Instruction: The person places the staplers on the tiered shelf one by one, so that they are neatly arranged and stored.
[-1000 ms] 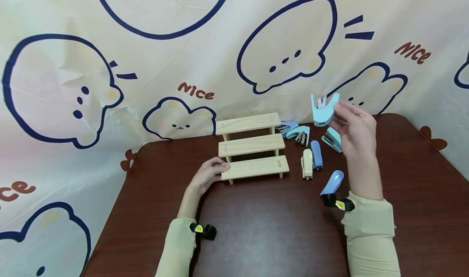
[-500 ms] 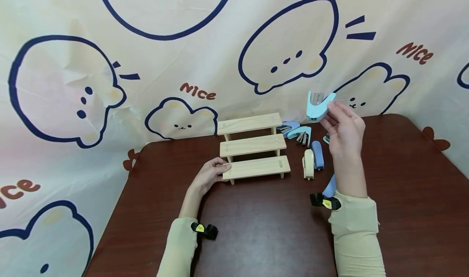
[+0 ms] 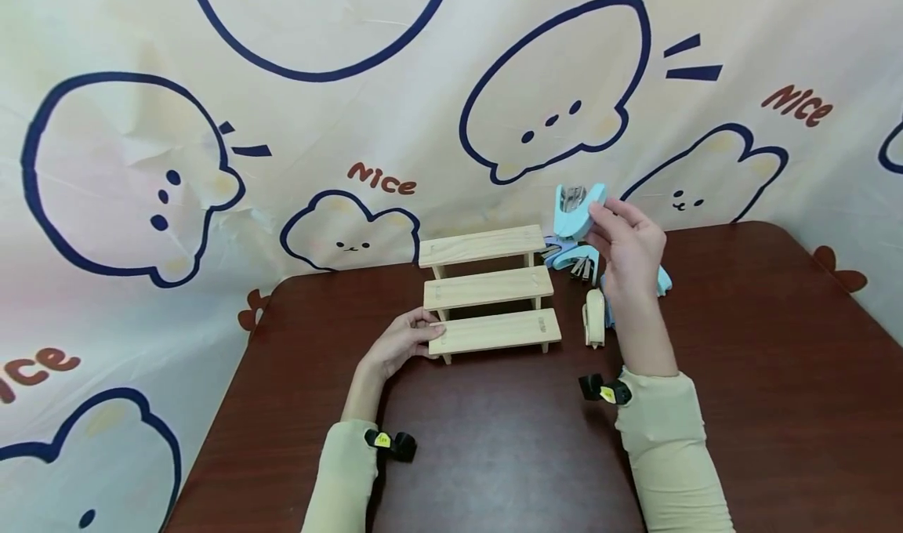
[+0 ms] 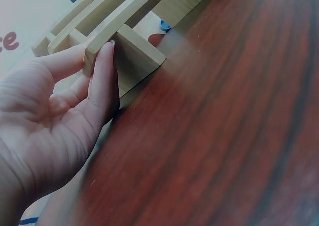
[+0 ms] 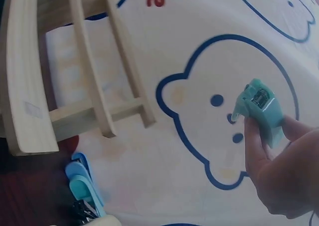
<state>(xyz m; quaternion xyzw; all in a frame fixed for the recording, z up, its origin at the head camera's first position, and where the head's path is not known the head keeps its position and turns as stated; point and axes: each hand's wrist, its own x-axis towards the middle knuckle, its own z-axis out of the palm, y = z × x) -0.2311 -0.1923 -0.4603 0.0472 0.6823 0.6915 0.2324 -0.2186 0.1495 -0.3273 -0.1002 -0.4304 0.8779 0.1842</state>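
Note:
My left hand (image 3: 400, 343) pinches the left end of the lowest tier of a pale wooden three-tier stand (image 3: 494, 331). In the left wrist view, the thumb and fingers of that left hand (image 4: 55, 121) close on the corner of the board. My right hand (image 3: 628, 247) holds a light-blue stapler (image 3: 580, 213) up in the air, right of the top tier. Seen from the right wrist, thumb and fingers grip the lower part of this stapler (image 5: 266, 111), and metal shows in its upper opening.
Beside the stand's right end lie a cream stapler (image 3: 594, 319), a light-blue stapler (image 3: 580, 259) and a periwinkle-blue one (image 3: 557, 247). Other blue staplers are partly hidden behind the right arm. A printed cloth (image 3: 317, 125) hangs behind the brown table (image 3: 508, 439).
My right hand has carried the light-blue stapler leftward, closer to the stand, turning it slightly. The left hand keeps its hold on the lowest tier.

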